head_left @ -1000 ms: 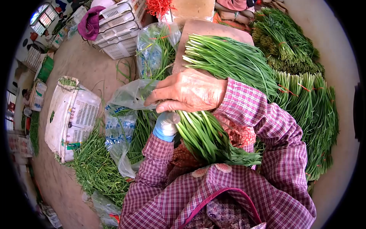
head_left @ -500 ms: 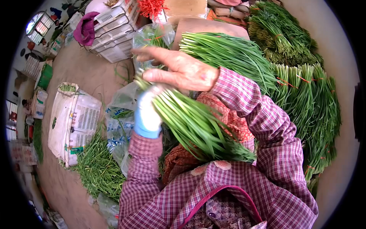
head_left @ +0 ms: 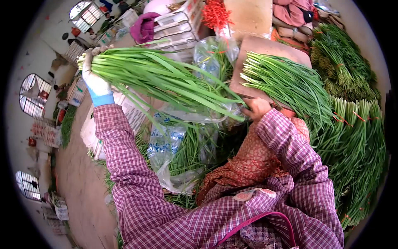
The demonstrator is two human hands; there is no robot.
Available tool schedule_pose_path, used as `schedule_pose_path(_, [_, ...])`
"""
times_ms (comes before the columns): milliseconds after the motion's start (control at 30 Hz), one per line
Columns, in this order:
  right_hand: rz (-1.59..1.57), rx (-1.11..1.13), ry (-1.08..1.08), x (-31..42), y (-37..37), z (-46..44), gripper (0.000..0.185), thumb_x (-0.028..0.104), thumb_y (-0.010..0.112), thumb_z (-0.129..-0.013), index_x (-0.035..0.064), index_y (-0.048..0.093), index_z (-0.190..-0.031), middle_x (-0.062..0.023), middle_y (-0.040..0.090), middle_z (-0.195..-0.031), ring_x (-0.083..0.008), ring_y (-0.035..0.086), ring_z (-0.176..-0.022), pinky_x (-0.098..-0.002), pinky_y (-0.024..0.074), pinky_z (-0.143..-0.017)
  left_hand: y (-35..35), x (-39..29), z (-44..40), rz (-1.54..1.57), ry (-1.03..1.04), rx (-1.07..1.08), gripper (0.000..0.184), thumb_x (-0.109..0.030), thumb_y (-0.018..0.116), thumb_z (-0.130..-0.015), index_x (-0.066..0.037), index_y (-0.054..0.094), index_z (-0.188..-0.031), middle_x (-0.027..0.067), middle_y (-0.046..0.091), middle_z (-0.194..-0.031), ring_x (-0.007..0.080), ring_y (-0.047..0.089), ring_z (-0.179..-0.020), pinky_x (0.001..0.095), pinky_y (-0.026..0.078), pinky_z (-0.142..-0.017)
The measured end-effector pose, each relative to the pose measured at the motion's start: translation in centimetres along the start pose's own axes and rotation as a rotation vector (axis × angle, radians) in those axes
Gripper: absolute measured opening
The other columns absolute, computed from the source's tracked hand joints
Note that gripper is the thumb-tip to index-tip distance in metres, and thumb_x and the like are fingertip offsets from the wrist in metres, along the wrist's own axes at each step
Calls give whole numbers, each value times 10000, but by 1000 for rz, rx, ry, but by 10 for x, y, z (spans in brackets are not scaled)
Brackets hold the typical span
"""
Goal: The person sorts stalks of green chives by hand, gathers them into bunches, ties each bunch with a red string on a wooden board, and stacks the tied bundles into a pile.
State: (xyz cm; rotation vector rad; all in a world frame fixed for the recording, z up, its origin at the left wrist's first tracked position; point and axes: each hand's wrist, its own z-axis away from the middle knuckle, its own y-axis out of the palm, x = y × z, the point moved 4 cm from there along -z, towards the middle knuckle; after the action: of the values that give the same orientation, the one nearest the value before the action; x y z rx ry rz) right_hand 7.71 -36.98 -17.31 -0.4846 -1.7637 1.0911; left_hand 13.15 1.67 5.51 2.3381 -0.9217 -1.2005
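Note:
My left hand (head_left: 96,81), in a white and blue glove, is closed round the pale stem ends of a bunch of garlic chives (head_left: 153,74). It holds the bunch out to the left, with the long green leaves trailing right and down. By the leaf tips is my bare right hand (head_left: 258,108), its fingers curled; what they grip, if anything, is hidden. Just beyond it, a pile of garlic chives (head_left: 282,76) lies on a brown board (head_left: 248,45), stems pointing left.
Tied bundles of chives (head_left: 356,141) stand along the right side, with more bundles (head_left: 342,58) stacked behind. Clear plastic bags (head_left: 166,143) and loose leaves lie below the held bunch. White crates (head_left: 176,31) and red ties (head_left: 216,14) are at the back.
My left hand has swung out to the left and up with the chives. My right hand has moved from above the stems to the leaf tips, and its fingers have curled. The view has shifted.

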Motion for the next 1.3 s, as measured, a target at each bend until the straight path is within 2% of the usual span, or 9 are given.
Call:
schedule_pose_path(233, [-166,-390,-74,3,-34,-10,215,185,561,-902,-5,623,-983,-159,659,-875,-271,650,-786,-349,498,-688,-18,3,2,-189,2,-164,105,-152,519,-936,-53,518,-903,71,574,-820,258,603,-857,469,500,-875])
schedule_pose_path(433, [-320,-520,-373,88,-40,-15,169,200,595,-862,31,601,-852,-141,619,-793,-341,612,-726,-386,490,-640,27,27,17,-573,56,-336,123,-163,531,-922,-43,535,-895,90,575,-804,246,581,-852,430,475,-896])
schedule_pose_path(533, [-391,-556,-378,111,-42,-22,523,301,679,-816,44,486,-1228,-140,605,-1089,-321,591,-1017,-376,477,-857,93,48,47,-987,129,-370,180,-168,601,-864,-36,572,-984,104,644,-862,205,649,-801,367,550,-768])
schedule_pose_path(733, [-36,-460,-503,73,35,-71,855,370,727,-775,-8,288,-1403,-113,409,-1387,-239,379,-1301,-364,325,-1084,162,175,114,-1671,658,504,284,-180,684,-609,-169,570,-869,33,506,-785,231,542,-777,375,464,-670])
schedule_pose_path(967, [-875,-627,-524,97,-11,-41,1189,390,867,-592,1,142,-1450,-116,420,-1350,-207,456,-1209,-316,381,-1027,200,192,137,-1455,528,432,300,-180,717,-600,-148,545,-843,44,491,-771,228,547,-783,400,475,-691])
schedule_pose_path(1067, [-1189,-628,-424,104,-8,-43,934,260,821,-646,19,292,-1377,-114,528,-1239,-201,541,-1119,-330,428,-988,188,175,124,-846,151,218,335,-95,733,-671,-99,580,-969,58,587,-849,236,594,-755,357,478,-699])
schedule_pose_path(1133, [-1399,-630,-368,99,-11,-43,772,173,791,-682,31,393,-1328,-113,599,-1165,-198,597,-1059,-339,459,-962,176,155,128,-1009,241,-146,337,-25,708,-758,-33,557,-1060,76,632,-963,146,640,-837,292,539,-763])
schedule_pose_path(1200, [-854,-675,-352,108,-39,-33,780,165,817,-632,20,415,-1284,-129,636,-1080,-219,635,-990,-338,488,-907,184,136,113,-637,114,-91,346,-12,714,-751,-43,562,-1060,67,630,-970,150,648,-844,298,553,-771])
schedule_pose_path(1300, [-840,-659,-439,105,-38,-47,732,155,805,-641,47,449,-1271,-131,637,-1077,-250,650,-950,-344,496,-861,209,128,109,-829,318,101,305,-1,697,-751,-43,581,-1031,68,637,-924,149,648,-815,283,547,-737])
